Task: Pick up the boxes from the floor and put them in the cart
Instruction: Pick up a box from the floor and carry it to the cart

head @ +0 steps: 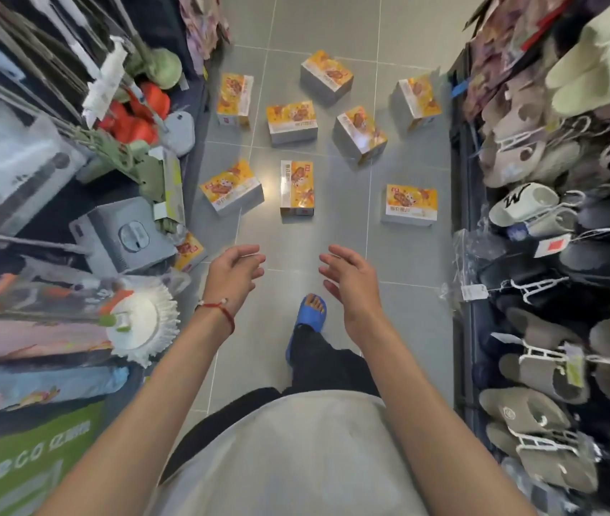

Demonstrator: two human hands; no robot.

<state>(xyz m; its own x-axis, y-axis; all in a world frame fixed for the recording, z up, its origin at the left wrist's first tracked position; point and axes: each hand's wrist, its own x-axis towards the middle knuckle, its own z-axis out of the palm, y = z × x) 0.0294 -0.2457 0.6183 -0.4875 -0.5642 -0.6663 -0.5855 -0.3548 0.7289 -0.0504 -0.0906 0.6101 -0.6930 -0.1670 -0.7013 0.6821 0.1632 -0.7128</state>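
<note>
Boxes [296, 188] printed in orange and yellow, with grey sides, lie scattered over the grey tiled floor [333, 27] of a shop aisle, each apart from the others. Eight lie in the open: three in a far row, two in a middle row, three in a near row. A ninth carton [188, 252] lies half hidden at the foot of the left-hand shelving, just beside a grey boxed appliance [124, 236]. Left hand [234, 271] and right hand [348, 279] are held out above the floor, short of the near row. The palms are turned toward each other, and the fingers are loosely spread and slightly bent. Neither hand holds or touches anything. A red string bracelet [221, 310] circles the left wrist. Between the forearms, one foot in a blue slipper [310, 314] stands on the tiles. The left shelving carries a round white mop head [139, 322] and orange and green soft toys [132, 121]. The right-hand rack holds hung pairs of house slippers [541, 366] in grey, beige and cream.
</note>
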